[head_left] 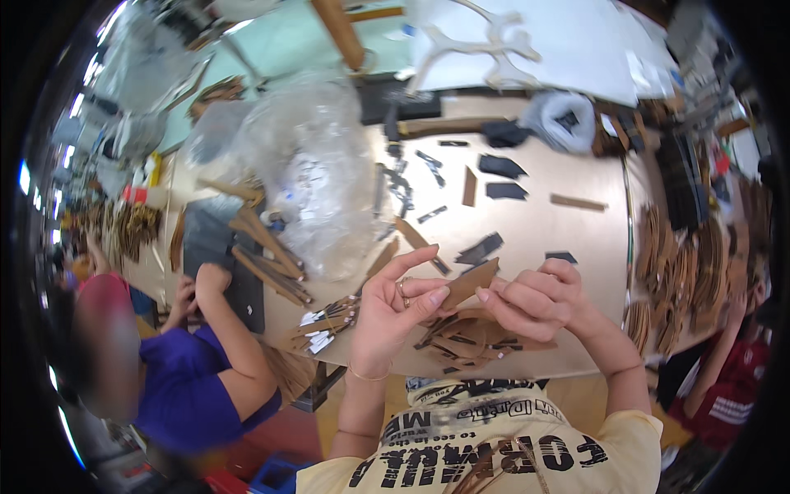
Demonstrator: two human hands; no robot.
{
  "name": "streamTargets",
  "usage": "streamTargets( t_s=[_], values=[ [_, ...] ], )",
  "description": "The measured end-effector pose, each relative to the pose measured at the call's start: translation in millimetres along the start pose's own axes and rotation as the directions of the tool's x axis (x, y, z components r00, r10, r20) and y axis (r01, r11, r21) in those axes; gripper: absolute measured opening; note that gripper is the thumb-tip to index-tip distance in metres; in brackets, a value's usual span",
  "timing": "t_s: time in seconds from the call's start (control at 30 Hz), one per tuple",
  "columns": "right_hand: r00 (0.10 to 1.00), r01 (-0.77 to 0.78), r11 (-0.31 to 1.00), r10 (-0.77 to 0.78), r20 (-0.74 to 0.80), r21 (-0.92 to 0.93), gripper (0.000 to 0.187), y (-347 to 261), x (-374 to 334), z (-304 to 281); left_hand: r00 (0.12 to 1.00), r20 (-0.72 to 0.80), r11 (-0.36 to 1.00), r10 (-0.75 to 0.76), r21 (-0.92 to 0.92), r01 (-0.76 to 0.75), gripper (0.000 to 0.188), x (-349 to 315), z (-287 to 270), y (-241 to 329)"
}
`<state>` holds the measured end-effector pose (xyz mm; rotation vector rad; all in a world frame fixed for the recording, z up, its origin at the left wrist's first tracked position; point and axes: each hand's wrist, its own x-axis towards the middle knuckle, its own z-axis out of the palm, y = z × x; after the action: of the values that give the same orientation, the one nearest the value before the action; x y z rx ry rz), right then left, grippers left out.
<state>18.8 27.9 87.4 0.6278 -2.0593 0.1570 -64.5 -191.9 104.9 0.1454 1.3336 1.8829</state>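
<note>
Head view, looking down over your workbench. Your left hand [399,306] and right hand [535,300] meet above the near edge of the wooden table [568,239], and between them you hold a flat brown cardboard piece [471,282], roughly wedge-shaped and tilted up toward the right. Your left hand pinches its lower left end between thumb and fingers, with the index finger raised and a ring showing on one finger; your right hand closes on its right end with curled fingers. Directly beneath both hands lies a pile of similar brown cut pieces [469,339] on the table edge. Just left of your left hand sits a small bundle of brown strips with white tags [327,323]. Farther out on the table lie scattered dark flat pieces [502,191] and single brown strips [578,202], well apart from your hands. A large crumpled clear plastic bag [317,165] covers the left middle of the table. Stacks of brown cut parts [679,272] stand along the right edge. At the left, a person in a blue top [193,387] rests a hand on a dark board [216,255] beside long brown strips.
</note>
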Motion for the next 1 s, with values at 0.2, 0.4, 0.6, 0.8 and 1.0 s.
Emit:
streamTargets(
  t_s=[0.2,0.4,0.6,0.8,1.0],
  values=[
    [0.993,0.117,0.990,-0.113,-0.046,0.084,0.031,-17,59,50,0.884,-0.372,0.943,0.285,-0.056,-0.328,0.044,-37,-56,4],
    [0.998,-0.031,0.985,0.020,0.068,0.167,0.034,-38,75,62,0.404,-0.782,0.712,0.475,0.071,-0.699,0.031,-55,-167,10],
    [0.965,-0.239,0.971,0.236,0.112,0.010,0.032,-42,46,69,0.196,-0.882,0.504,0.429,0.053,-0.862,0.025,-42,-239,16],
    [0.858,-0.485,0.867,0.497,0.129,-0.117,0.016,-38,14,65,0.197,-0.851,0.450,0.487,0.052,-0.891,0.038,-23,-254,26],
    [0.735,-0.651,0.747,0.664,0.134,-0.135,0.010,-36,9,60,0.193,-0.832,0.457,0.521,0.080,-0.886,0.045,-13,-261,28]
  ],
)
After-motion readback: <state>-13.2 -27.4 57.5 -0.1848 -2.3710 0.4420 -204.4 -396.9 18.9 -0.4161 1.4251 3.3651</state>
